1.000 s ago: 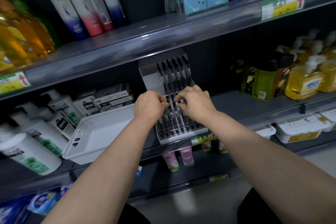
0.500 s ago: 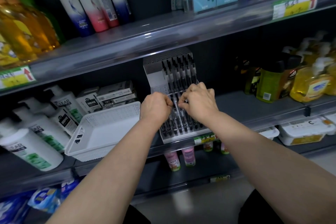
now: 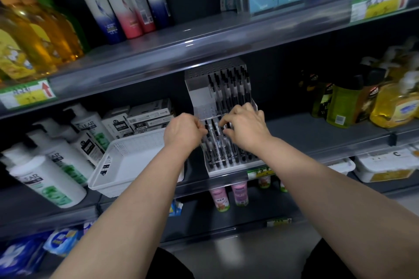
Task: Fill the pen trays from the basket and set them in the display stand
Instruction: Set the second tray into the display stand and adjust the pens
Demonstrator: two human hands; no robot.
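Observation:
A white pen display stand (image 3: 199, 97) leans back on the middle shelf. Black pens (image 3: 231, 90) fill its upper row. Below them, a clear pen tray (image 3: 224, 158) with several black pens lies in the stand's lower part. My left hand (image 3: 183, 133) pinches the tray's upper left corner with curled fingers. My right hand (image 3: 247, 129) curls its fingers over the tray's upper edge and the pen tops. A white plastic basket (image 3: 127, 165) sits tilted to the left of the stand; I see no pens inside it.
White shampoo bottles (image 3: 45, 179) and small boxes (image 3: 147, 118) crowd the shelf left of the basket. Green and yellow bottles (image 3: 344, 104) stand at the right. The upper shelf (image 3: 204, 45) hangs close above the stand. Small pink bottles (image 3: 229, 195) sit below.
Both hands stay at the top edge of the lower pen tray, with only small finger movements. The view has drifted slightly.

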